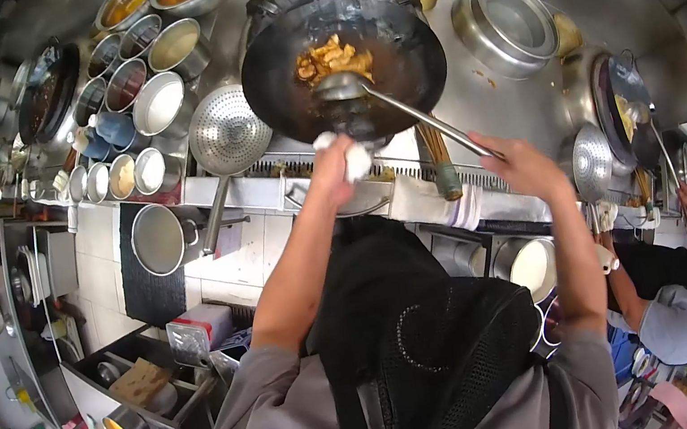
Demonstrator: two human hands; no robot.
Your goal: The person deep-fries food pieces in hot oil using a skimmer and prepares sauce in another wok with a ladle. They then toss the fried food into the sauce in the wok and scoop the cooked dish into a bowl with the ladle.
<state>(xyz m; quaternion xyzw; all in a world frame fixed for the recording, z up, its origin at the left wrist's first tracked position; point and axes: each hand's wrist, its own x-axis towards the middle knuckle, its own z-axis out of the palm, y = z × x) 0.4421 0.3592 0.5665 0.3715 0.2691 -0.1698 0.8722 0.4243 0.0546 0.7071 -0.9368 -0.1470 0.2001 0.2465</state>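
A black wok [266, 77] sits on the stove and holds browned food pieces [335, 57] in a little dark liquid. My left hand [337, 165] is closed round a white cloth [356, 161] at the wok's near edge. In my right hand [521, 162] is the handle of a metal ladle [340, 86], whose bowl rests against the food inside the wok. Just left of the wok lies a perforated strainer [229, 130]. A bundle of thin sticks [442, 163] with a green wrapping stands below the ladle's handle.
Metal containers with sauces and powders [159, 104] stand at the left. Stacked steel bowls [506, 26] are at the upper right. An empty pot [158, 239] is at the lower left. A co-worker [679, 317] stands at another wok on the right.
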